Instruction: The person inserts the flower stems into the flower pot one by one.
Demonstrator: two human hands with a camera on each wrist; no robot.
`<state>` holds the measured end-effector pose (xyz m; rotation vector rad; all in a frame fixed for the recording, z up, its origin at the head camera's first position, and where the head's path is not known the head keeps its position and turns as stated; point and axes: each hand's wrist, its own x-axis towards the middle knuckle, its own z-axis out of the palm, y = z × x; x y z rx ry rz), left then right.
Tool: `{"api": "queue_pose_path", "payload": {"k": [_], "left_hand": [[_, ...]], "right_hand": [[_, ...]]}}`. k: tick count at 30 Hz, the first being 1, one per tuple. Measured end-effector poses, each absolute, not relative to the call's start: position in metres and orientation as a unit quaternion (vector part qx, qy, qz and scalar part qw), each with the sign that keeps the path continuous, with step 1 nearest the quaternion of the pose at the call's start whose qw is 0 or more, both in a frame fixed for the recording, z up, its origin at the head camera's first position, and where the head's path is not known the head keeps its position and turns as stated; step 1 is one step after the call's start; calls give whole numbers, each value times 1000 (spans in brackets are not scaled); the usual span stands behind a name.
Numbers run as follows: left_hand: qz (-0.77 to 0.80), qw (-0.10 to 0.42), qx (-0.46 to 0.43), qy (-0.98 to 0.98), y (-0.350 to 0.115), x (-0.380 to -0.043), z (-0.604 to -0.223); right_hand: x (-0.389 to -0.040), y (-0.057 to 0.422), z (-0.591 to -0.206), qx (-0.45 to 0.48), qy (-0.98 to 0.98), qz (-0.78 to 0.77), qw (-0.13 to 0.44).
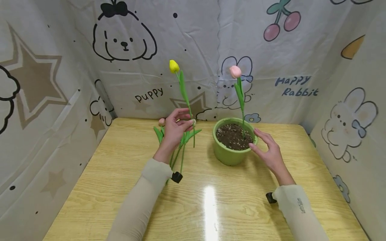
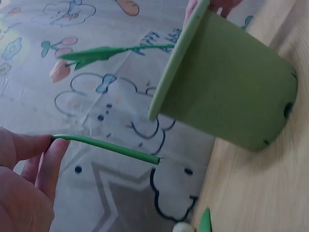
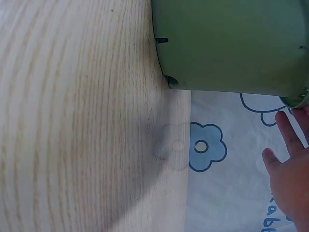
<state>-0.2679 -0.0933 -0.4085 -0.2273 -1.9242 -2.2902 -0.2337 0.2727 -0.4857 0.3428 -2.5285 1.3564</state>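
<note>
My left hand (image 1: 175,127) pinches the stem of a yellow tulip (image 1: 174,66) between thumb and fingertips. The flower points up, and the bare lower stem (image 2: 111,149) hangs below the fingers, left of the pot and apart from it. A green flowerpot (image 1: 230,157) holds dark soil (image 1: 232,135) speckled with white bits. One pink tulip (image 1: 235,72) stands upright in the soil near the right side. My right hand (image 1: 269,152) touches the pot's right rim with thumb and fingertips, fingers fairly straight; in the right wrist view, some fingers (image 3: 289,135) extend beside the rim.
More tulips lie on the wooden table (image 1: 114,187) beneath my left forearm, with green leaves (image 1: 190,135) and a pink bloom (image 1: 162,122) showing. My arm hides part of them. Printed cloth (image 1: 187,40) hangs behind the table and along both sides.
</note>
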Motion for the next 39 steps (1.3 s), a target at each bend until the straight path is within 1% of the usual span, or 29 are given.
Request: {"api": "queue_pose_path", "payload": {"k": [19, 27, 39], "left_hand": [[-775, 112, -114, -611, -31, -290, -390], [-778, 111, -104, -610, -8, -299, -392], [-778, 116, -124, -605, 15, -313, -404]], "right_hand": [[-236, 272, -486, 123, -868, 464, 131], [-235, 273, -487, 123, -867, 465, 130], [-236, 274, -489, 116, -867, 467, 127]]}}
